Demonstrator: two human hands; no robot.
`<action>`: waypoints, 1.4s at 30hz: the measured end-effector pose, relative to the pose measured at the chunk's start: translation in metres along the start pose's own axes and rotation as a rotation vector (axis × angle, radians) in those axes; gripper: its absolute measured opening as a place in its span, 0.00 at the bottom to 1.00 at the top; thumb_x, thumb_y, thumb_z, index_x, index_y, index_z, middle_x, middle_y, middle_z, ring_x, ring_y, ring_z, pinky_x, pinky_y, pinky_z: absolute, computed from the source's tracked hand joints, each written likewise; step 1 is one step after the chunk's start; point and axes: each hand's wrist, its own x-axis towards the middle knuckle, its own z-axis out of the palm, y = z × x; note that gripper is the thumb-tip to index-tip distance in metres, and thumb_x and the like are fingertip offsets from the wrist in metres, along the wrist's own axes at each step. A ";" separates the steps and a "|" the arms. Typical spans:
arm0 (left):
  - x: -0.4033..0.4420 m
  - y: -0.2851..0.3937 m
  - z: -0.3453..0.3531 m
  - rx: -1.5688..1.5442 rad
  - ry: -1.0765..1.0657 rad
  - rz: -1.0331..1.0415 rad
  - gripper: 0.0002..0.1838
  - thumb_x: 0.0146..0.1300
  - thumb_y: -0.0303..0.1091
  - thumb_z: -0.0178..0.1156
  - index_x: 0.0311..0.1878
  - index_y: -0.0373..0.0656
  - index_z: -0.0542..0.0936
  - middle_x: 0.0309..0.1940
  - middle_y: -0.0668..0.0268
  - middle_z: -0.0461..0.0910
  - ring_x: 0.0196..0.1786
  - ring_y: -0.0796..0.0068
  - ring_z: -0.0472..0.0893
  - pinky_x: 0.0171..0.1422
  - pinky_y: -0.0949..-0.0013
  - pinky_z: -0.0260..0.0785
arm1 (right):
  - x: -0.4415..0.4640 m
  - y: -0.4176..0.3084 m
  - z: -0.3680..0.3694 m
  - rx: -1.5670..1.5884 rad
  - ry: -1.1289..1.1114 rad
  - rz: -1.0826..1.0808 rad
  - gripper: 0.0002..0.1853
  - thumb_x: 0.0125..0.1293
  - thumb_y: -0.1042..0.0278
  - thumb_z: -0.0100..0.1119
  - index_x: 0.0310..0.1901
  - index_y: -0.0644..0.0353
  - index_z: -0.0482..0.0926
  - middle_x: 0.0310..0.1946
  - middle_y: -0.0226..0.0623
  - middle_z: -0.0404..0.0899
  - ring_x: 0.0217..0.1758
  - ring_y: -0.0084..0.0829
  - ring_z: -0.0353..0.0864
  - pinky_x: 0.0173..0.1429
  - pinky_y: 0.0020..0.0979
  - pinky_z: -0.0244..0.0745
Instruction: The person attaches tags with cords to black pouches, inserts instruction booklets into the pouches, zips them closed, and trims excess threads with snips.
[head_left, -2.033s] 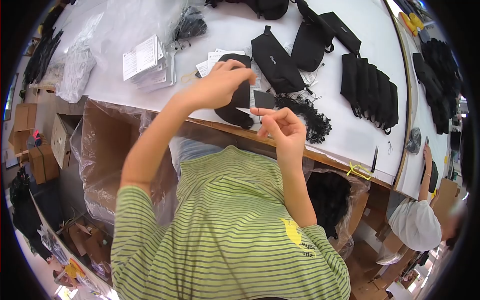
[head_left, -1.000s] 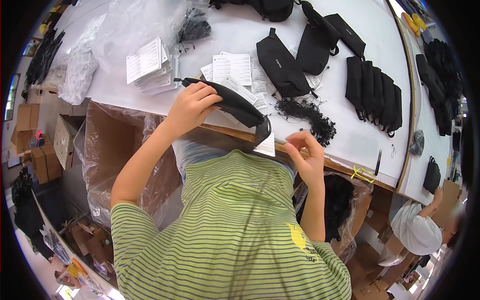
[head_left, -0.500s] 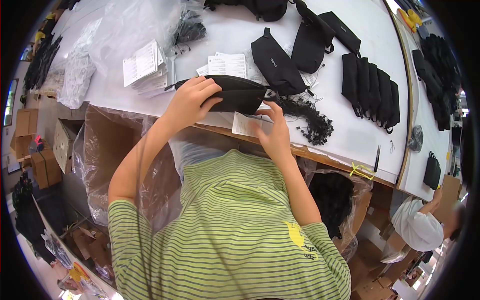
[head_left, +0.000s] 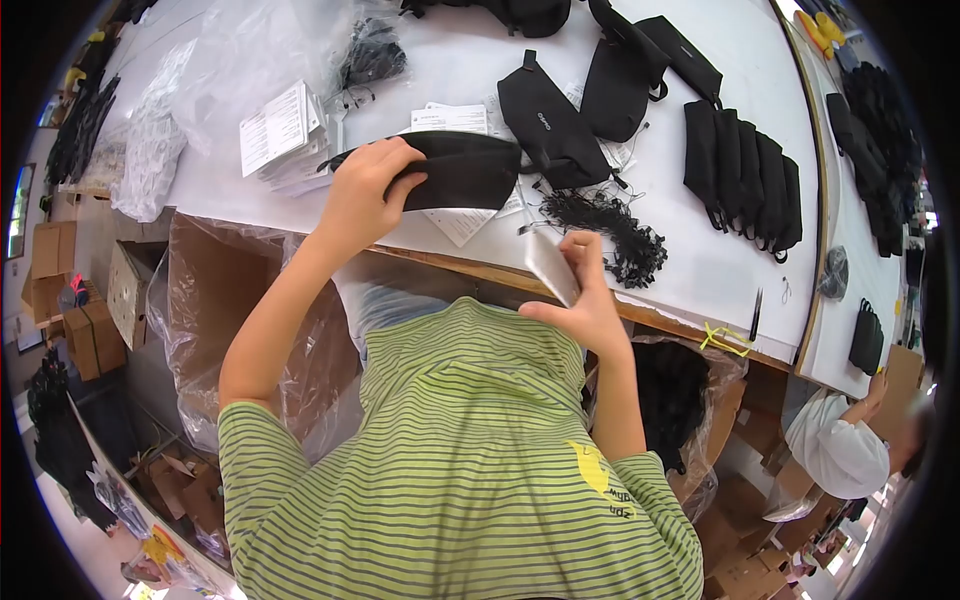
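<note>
A black zip pouch (head_left: pixel 465 175) lies tilted over the front part of the white table. My left hand (head_left: pixel 370 195) is closed on its left end, thumb in front and fingers over the top edge. Off the pouch's right end, my right hand (head_left: pixel 592 300) holds a white paper tag (head_left: pixel 550 268) between thumb and fingers. Whether a string joins this tag to the pouch, I cannot tell. Beyond the right hand lies a tangle of black tag strings (head_left: pixel 615 235). Another black pouch (head_left: pixel 550 120) with white lettering rests just behind it.
A stack of printed white tags (head_left: pixel 285 135) stands left of the pouch, near clear plastic bags (head_left: pixel 240 70). A row of black pouches (head_left: pixel 745 175) sits at the right. Black tweezers (head_left: pixel 756 315) and a yellow tie (head_left: pixel 725 342) are near the edge. A co-worker (head_left: pixel 840 445) is at far right.
My right hand has left the pouch's right end and moved right and toward my body with the tag. My left hand still grips the pouch, which has shifted slightly left and away.
</note>
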 end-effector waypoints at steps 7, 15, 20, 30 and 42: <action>-0.020 0.023 -0.022 -0.045 -0.135 -0.162 0.08 0.56 0.25 0.62 0.39 0.38 0.77 0.32 0.56 0.78 0.38 0.53 0.78 0.42 0.61 0.70 | -0.010 0.011 -0.067 0.382 0.405 0.007 0.05 0.63 0.78 0.59 0.40 0.67 0.78 0.34 0.40 0.84 0.36 0.29 0.83 0.45 0.30 0.76; -0.045 0.082 -0.010 -0.207 -0.637 -0.174 0.09 0.59 0.32 0.62 0.41 0.41 0.76 0.30 0.56 0.78 0.35 0.55 0.78 0.39 0.59 0.69 | 0.028 0.036 -0.026 1.547 0.455 0.303 0.16 0.69 0.52 0.53 0.36 0.59 0.77 0.25 0.29 0.71 0.28 0.24 0.66 0.29 0.25 0.62; -0.040 0.092 -0.019 -0.237 -0.771 -0.150 0.09 0.61 0.34 0.61 0.40 0.42 0.74 0.25 0.56 0.77 0.31 0.54 0.78 0.35 0.57 0.68 | 0.030 0.046 -0.027 1.486 0.322 0.270 0.15 0.70 0.55 0.50 0.34 0.59 0.74 0.21 0.27 0.61 0.25 0.23 0.58 0.27 0.24 0.54; -0.045 0.105 -0.013 -0.276 -0.879 -0.149 0.11 0.62 0.38 0.60 0.41 0.43 0.73 0.21 0.56 0.76 0.27 0.54 0.77 0.30 0.55 0.65 | 0.024 0.056 -0.048 1.061 0.497 0.297 0.15 0.73 0.56 0.45 0.33 0.58 0.70 0.19 0.28 0.63 0.19 0.22 0.58 0.23 0.25 0.53; -0.029 0.090 -0.021 -0.187 -0.684 -0.138 0.10 0.58 0.35 0.62 0.41 0.42 0.78 0.30 0.58 0.77 0.36 0.57 0.78 0.40 0.59 0.69 | 0.033 0.050 -0.048 0.334 0.609 0.088 0.11 0.64 0.63 0.64 0.34 0.62 0.79 0.22 0.31 0.81 0.20 0.11 0.70 0.24 0.16 0.61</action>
